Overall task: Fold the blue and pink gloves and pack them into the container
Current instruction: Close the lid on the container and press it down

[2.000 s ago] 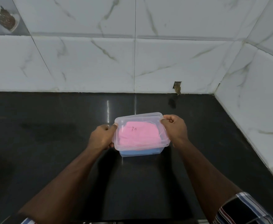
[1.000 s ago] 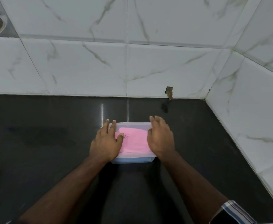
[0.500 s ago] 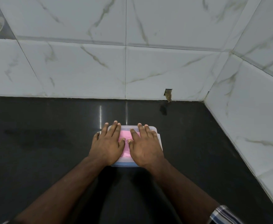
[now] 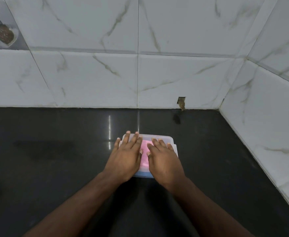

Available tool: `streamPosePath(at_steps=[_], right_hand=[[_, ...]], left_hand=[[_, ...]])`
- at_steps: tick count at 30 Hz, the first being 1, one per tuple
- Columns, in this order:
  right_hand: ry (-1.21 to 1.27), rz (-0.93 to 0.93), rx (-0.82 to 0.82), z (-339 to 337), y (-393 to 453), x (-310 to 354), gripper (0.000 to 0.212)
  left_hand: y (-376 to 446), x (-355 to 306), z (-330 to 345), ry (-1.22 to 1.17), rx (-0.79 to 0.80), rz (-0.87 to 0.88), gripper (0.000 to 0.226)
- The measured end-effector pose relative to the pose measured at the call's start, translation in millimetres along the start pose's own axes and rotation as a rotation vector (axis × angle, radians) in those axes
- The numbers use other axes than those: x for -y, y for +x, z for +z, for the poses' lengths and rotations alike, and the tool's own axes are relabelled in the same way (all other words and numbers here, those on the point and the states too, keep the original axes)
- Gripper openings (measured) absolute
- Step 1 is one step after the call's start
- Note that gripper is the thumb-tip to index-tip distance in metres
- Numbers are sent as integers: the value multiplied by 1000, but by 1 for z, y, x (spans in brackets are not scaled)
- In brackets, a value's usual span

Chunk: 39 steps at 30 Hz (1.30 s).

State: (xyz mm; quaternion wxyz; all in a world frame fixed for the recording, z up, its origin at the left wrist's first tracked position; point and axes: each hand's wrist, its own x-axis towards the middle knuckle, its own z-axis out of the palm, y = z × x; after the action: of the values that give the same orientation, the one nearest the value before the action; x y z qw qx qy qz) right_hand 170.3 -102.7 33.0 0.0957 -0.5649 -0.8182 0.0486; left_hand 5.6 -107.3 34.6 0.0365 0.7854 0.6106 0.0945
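Both hands, left and right, spread flat atop translucent rectangular plastic container lid, pink glove beneath.

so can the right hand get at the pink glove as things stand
Probably not directly. The pink glove lies under the clear lid of the container, and both the right hand and left hand rest flat on that lid. It would have to come off first.

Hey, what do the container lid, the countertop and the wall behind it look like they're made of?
Container lid: likely thin translucent plastic, faintly frosted; pink shows through it between the left hand and right hand.
Countertop: probably polished black stone, maybe granite; it mirrors light streaks.
Wall: glossy white marble-look tiles, probably ceramic; grey veins, visible grout lines.
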Motion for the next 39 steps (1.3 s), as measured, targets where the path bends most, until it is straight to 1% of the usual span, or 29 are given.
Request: streamPosePath(at_steps=[2, 5, 8, 12, 14, 17, 22, 25, 31, 39], right_hand=[[-20, -1, -23, 6, -17, 0, 43], [-57, 2, -65, 16, -30, -5, 47], [-42, -55, -35, 18, -28, -13, 50], [-16, -87, -26, 13, -27, -16, 55], [10, -83, -52, 11, -30, -13, 54], [-25, -84, -151, 14, -39, -9, 46], [-67, -100, -184, 30, -46, -13, 49], [-43, -106, -224, 33, -40, -16, 49], [-20, -102, -223, 30, -14, -22, 49], [37, -59, -196, 32, 52, -39, 38]], left_hand=[[-12, -6, 7, 18, 37, 62, 68], [-18, -11, 18, 61, 61, 10, 67], [-19, -19, 22, 96, 34, -45, 64], [-20, -22, 19, 74, 35, -49, 73], [-24, -21, 14, 21, 0, -23, 69], [-36, -18, 18, 29, -106, 48, 52], [-42, -22, 27, 41, -114, 31, 51], [-37, -22, 30, 42, -130, 14, 51], [-11, -16, 34, 32, -141, 10, 51], [52, 2, 35, 11, -123, -15, 51]])
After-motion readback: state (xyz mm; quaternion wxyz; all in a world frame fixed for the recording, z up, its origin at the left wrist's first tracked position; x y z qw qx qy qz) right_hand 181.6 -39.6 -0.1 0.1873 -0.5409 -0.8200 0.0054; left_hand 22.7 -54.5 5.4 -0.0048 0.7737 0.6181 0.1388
